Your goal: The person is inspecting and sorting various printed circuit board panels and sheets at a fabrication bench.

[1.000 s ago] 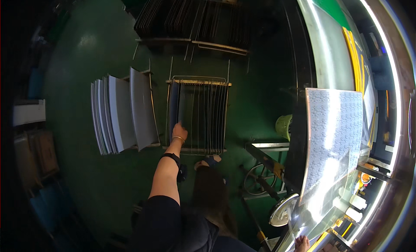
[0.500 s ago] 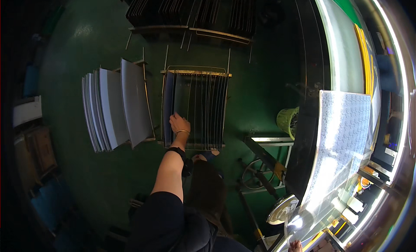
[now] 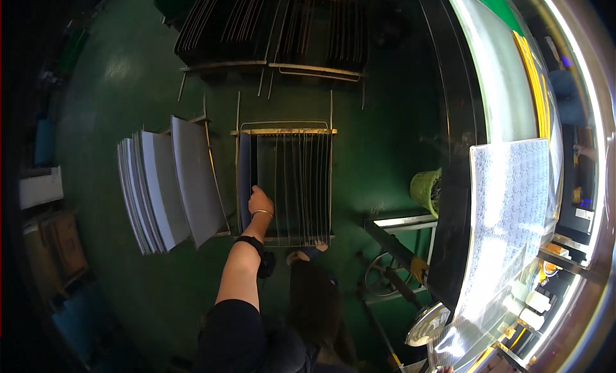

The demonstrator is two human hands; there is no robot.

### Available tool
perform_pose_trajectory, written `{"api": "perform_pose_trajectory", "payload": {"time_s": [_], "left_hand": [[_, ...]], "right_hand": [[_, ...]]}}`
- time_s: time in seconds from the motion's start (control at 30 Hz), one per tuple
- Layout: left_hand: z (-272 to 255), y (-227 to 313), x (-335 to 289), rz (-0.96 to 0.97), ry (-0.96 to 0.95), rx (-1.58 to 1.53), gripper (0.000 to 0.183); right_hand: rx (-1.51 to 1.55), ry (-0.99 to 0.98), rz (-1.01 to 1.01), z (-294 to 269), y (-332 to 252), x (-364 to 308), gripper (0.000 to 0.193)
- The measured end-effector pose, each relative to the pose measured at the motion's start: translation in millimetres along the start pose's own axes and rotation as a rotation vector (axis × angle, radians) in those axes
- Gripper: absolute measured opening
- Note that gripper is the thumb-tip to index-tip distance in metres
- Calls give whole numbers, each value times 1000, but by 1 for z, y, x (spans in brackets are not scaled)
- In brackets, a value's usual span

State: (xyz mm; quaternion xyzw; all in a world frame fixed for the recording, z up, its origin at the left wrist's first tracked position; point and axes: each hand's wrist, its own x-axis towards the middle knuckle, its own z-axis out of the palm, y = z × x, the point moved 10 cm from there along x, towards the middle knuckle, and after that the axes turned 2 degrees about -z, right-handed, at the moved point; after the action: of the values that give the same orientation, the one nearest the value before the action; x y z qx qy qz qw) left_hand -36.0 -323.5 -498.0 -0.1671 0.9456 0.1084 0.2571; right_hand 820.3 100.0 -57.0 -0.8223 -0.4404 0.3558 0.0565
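Note:
My left hand (image 3: 260,202) reaches down into a metal wire rack (image 3: 289,132) standing on the floor. Its fingers are curled closed at the slots on the rack's left side, beside a bluish-grey panel (image 3: 244,174). What they grip, if anything, is hidden. Only a sliver of my right hand (image 3: 443,370) shows at the lower edge, closed at the near corner of a large translucent patterned sheet (image 3: 507,200). That sheet slants along the brightly lit table, with glare over its middle.
Several pale panels (image 3: 192,180) stand upright in a rack to the left. More dark racks (image 3: 314,68) stand at the back. A green basket (image 3: 423,192), a metal frame with a handwheel (image 3: 383,273) and a round metal disc (image 3: 426,324) are beside the lit table (image 3: 494,78).
The racks and panels sit lower in the picture as the view shifts. My left hand remains at the rack's left slots. Less of my right hand shows at the lower edge.

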Motion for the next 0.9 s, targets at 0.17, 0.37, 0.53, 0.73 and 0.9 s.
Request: {"api": "perform_pose_trajectory", "payload": {"time_s": [0.17,0.37,0.53,0.73,0.9], "left_hand": [[0,-23,28,44,2,-20,25],[-89,-14,-10,273,131,-105,10],[-267,6,-71,533,229,-435,10],[-485,40,-185,675,-62,-1120,7],[-528,122,-323,937,-379,-1329,16]], "right_hand": [[91,-16,-30,59,5,9,58],[241,-161,-106,166,-32,38,65],[309,-315,-156,210,-73,45,70],[372,-404,-164,177,-50,28,77],[497,-346,-197,123,-28,98,67]]}}
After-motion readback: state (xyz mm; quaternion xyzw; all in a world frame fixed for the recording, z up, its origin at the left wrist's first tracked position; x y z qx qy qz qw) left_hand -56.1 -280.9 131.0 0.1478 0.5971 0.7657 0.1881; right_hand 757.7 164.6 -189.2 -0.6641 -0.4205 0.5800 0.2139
